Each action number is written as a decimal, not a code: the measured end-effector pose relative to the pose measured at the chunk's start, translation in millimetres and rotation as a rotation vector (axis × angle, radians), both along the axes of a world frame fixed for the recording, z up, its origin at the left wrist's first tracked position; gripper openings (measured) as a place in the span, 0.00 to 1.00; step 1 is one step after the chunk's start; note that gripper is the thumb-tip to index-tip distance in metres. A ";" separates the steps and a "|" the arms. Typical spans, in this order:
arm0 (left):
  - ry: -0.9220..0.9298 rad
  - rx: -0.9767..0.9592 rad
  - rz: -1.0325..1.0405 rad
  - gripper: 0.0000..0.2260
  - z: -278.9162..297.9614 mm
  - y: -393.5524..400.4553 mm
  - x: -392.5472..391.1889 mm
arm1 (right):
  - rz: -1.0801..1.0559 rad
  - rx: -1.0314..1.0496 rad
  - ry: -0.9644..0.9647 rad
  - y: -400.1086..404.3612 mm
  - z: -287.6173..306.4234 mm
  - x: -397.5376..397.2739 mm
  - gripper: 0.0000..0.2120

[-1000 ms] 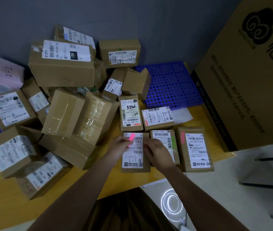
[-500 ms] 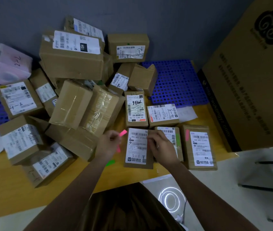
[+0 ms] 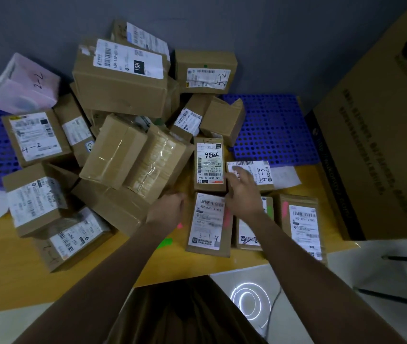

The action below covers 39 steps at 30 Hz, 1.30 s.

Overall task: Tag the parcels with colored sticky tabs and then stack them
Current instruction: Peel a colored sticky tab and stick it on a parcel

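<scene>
Parcels lie under both hands on the yellow counter [image 3: 11, 281]. The right hand [image 3: 243, 192], fingers spread and relaxed, is reached over the parcel marked 4-3 [image 3: 259, 173]; contact cannot be told. The left hand [image 3: 166, 211] is loosely curled beside the parcel marked 3-1 [image 3: 208, 227], which carries a pink tab [image 3: 227, 218]; whether anything is held cannot be told. Five flat parcels are counted near the hands. One loose green tab [image 3: 164, 242] lies beside the left forearm.

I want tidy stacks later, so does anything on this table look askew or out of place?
Yes. The untagged parcels lie in a jumbled heap, many tilted and leaning on each other. A loose green tab and a pink tab lie on the table, on no parcel.
</scene>
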State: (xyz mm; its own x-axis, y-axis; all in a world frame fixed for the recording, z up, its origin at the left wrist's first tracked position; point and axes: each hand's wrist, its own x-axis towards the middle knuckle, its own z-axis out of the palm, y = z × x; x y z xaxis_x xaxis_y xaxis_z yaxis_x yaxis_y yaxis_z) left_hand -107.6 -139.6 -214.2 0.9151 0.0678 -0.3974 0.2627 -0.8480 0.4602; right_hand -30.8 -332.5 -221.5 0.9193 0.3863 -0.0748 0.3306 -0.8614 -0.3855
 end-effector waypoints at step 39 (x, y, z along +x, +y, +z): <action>-0.017 -1.049 0.412 0.40 107.3 -8.1 57.3 | -0.297 1.060 0.753 -19.4 103.0 -7.3 0.27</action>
State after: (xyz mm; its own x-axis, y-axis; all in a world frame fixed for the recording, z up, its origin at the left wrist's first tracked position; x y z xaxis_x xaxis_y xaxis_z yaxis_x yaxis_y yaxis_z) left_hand -50.2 -147.7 -106.9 0.9058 0.0060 -0.4236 0.4204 0.1103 0.9006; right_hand -38.1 -351.9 -118.6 0.8455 0.3668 -0.3882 -0.4042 -0.0355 -0.9140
